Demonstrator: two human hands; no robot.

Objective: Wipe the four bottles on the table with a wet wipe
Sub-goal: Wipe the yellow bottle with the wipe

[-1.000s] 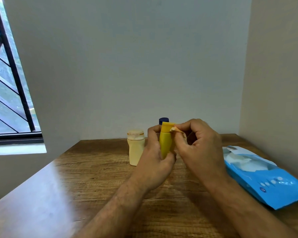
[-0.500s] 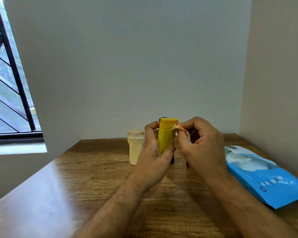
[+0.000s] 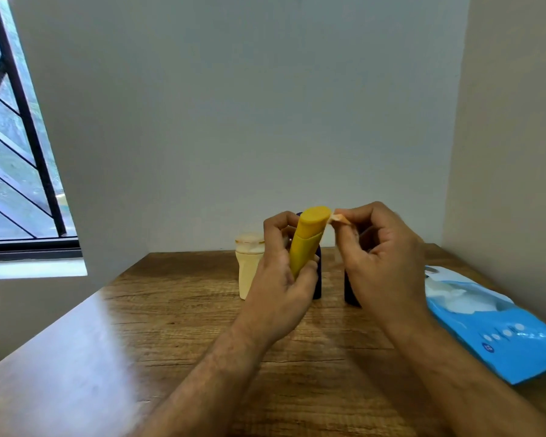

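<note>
1. Left hand wrapped around the lower body of the yellow bottle, lifted off the desk and tilted with its cap toward the right; probably held this way to offer the cap and upper side for wiping.
2. Right hand curled, thumb and forefinger pinching a small bunched wet wipe just beside the cap, touching it or nearly so; cannot tell which. Bunched small, likely to work the narrow top.
3. Directly behind the hands, near the desk's far edge: two dark blue bottles, one largely hidden by the left hand and yellow bottle, the other showing only as a dark strip behind the right hand.
4. Cream bottle upright just left of them, in the same row along the far edge, untouched now.
5. Blue wipes pack lying flat by the desk's right edge, flap open, white wipes showing; kept within easy reach of the right hand.
6. Judged stage: one bottle in hand being wiped, the other three standing.
</note>
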